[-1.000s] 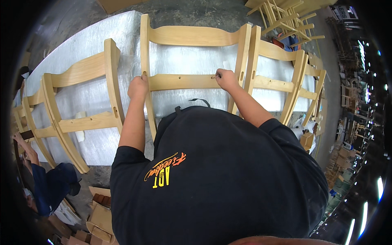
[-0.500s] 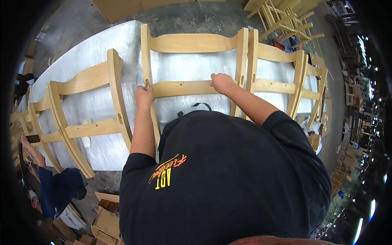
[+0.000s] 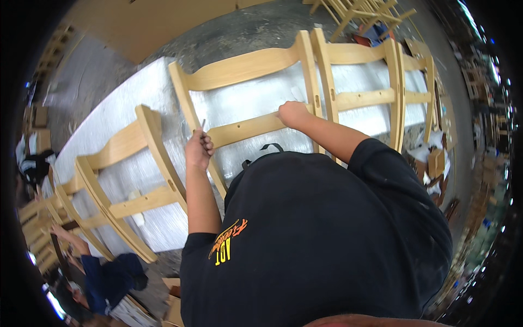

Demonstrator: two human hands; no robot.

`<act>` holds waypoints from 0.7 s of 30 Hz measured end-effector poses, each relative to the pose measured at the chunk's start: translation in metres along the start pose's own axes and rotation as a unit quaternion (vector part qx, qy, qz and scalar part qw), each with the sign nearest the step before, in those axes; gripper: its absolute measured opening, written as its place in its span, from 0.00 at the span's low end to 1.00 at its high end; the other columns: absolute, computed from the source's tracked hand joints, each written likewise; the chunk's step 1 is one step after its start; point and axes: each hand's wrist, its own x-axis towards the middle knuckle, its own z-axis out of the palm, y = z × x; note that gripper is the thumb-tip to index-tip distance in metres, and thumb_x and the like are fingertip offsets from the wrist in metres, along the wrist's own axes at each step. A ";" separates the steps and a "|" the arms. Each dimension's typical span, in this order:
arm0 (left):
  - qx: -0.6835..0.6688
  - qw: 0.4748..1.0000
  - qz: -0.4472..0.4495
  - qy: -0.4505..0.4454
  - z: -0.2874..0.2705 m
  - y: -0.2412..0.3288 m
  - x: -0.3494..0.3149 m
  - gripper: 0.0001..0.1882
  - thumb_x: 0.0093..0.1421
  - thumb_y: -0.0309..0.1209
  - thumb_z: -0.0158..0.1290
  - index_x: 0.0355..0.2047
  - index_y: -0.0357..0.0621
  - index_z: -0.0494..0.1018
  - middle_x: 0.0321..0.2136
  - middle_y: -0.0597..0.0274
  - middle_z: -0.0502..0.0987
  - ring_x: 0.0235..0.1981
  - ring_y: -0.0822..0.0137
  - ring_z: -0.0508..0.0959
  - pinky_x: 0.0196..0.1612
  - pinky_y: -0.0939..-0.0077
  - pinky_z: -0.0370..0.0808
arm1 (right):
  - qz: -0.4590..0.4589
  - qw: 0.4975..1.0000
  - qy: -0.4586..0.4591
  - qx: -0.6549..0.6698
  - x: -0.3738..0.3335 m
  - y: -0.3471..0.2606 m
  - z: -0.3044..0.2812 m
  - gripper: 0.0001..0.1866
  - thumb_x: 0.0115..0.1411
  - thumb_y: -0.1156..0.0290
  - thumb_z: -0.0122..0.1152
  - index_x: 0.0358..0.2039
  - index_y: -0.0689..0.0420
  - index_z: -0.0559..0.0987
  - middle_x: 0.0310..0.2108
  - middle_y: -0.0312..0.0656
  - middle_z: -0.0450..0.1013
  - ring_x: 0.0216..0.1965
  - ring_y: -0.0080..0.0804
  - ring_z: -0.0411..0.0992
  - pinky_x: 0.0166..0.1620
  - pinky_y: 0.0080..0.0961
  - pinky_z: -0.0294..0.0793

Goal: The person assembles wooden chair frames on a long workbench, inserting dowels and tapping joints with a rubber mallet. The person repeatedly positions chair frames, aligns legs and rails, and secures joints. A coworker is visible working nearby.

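Note:
A pale wooden chair back frame [image 3: 253, 128], with two posts, a curved top rail and a lower rail, lies in front of me. My right hand [image 3: 294, 115] is closed over the right part of its lower rail; the fingertips are hidden. Beside the frame's left post, my left hand [image 3: 199, 151] is turned up with curled fingers. A thin grey metal tool [image 3: 204, 125] sticks up from between them; its exact kind is too small to make out.
Similar chair back frames lie to the left [image 3: 159, 155] and right [image 3: 362, 99] on a film-wrapped surface [image 3: 158, 82]. At the lower left a co-worker in dark blue [image 3: 111, 280] reaches toward other frames. Stacked wooden chair frames [image 3: 365, 16] stand beyond, at the far right.
My left hand has come off the left post and turned up, showing the thin grey tool. My right hand stays on the lower rail. The whole view has swung round a little.

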 end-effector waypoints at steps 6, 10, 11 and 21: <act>0.535 0.821 0.188 -0.071 0.125 -0.046 -0.007 0.19 0.66 0.42 0.54 0.32 0.35 0.77 0.22 0.47 0.79 0.26 0.52 0.81 0.31 0.62 0.77 | 0.070 0.957 0.101 0.262 -0.036 0.001 -0.026 0.22 0.64 0.52 0.60 0.34 0.61 0.84 0.30 0.52 0.80 0.32 0.46 0.80 0.38 0.40 0.79; 0.635 0.681 0.323 -0.173 0.201 -0.086 -0.008 0.20 0.66 0.43 0.51 0.34 0.36 0.79 0.30 0.38 0.80 0.33 0.38 0.79 0.40 0.51 0.76 | 0.121 0.799 0.161 0.566 -0.064 0.011 -0.020 0.18 0.63 0.59 0.61 0.35 0.64 0.83 0.25 0.47 0.79 0.24 0.35 0.77 0.30 0.32 0.76; 0.620 0.679 0.331 -0.214 0.215 -0.094 -0.012 0.20 0.66 0.44 0.51 0.33 0.36 0.80 0.30 0.38 0.80 0.33 0.38 0.79 0.40 0.51 0.76 | 0.147 0.763 0.188 0.600 -0.068 0.020 -0.013 0.16 0.63 0.61 0.61 0.35 0.64 0.83 0.24 0.46 0.78 0.23 0.32 0.76 0.28 0.30 0.76; 0.797 0.552 0.238 -0.055 0.231 -0.088 0.020 0.28 0.69 0.52 0.44 0.36 0.39 0.80 0.36 0.42 0.82 0.42 0.45 0.82 0.47 0.51 0.77 | 0.168 0.896 0.294 0.287 -0.062 0.126 0.032 0.08 0.61 0.68 0.61 0.36 0.59 0.78 0.29 0.55 0.76 0.29 0.56 0.75 0.37 0.45 0.76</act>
